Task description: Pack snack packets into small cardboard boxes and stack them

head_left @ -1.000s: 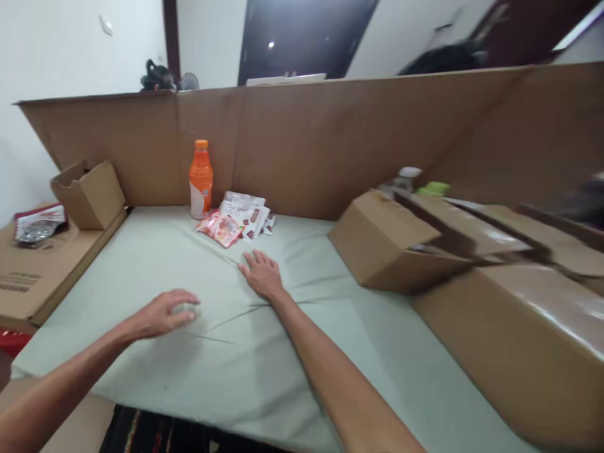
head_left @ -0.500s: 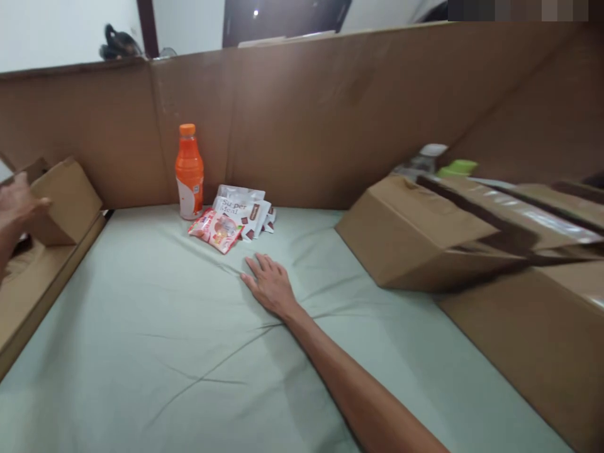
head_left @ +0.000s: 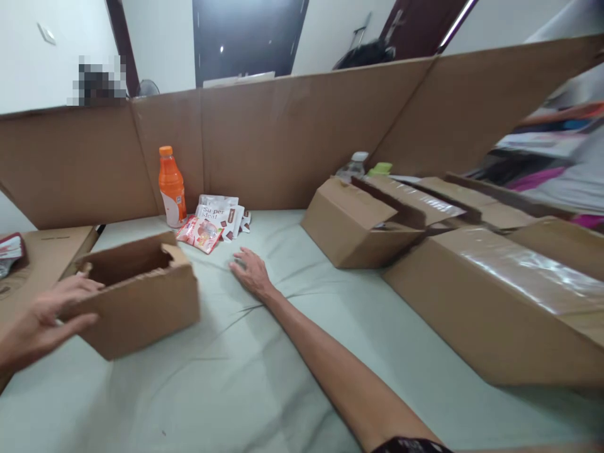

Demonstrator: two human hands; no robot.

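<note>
My left hand point(head_left: 56, 314) grips the near left wall of a small open cardboard box point(head_left: 146, 308), thumb outside and fingers over the rim. The box is over the left part of the pale green sheet point(head_left: 226, 390); whether its base touches the sheet I cannot tell. Resting on the sheet, my right hand point(head_left: 252, 270) has its fingers apart and holds nothing. Just beyond it lie a pink packet point(head_left: 201, 234) and several white "Super Meal" pouches point(head_left: 219, 212), overlapping. An orange bottle point(head_left: 172, 189) with an orange cap stands upright beside them.
A tall cardboard wall point(head_left: 292, 138) closes off the back. At right stand several open cardboard boxes point(head_left: 363, 226), with a clear bottle point(head_left: 353, 167) and a green lid point(head_left: 380, 168) behind. A flat carton point(head_left: 51, 251) lies at far left, a dark red packet point(head_left: 12, 251) on it.
My left hand has brought the small box from the flat carton at far left rightward over the sheet. The view has turned right. My right hand still rests on the sheet.
</note>
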